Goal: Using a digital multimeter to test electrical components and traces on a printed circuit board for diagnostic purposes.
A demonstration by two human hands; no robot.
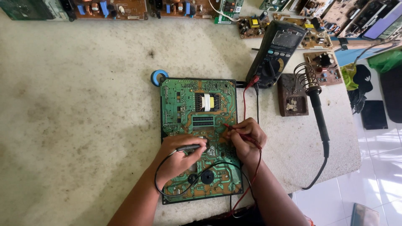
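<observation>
A large green circuit board lies solder side up on the worn white table. My left hand grips a black test probe whose tip touches the board near its middle. My right hand pinches a red test probe and presses its tip on the board close to the black one. Black and red leads run from the probes across the board to a dark multimeter propped behind it.
A soldering iron rests in a coil stand on a brown block to the right. A blue tape roll sits at the board's far left corner. Several loose circuit boards line the far edge. The table's right edge drops to tiled floor.
</observation>
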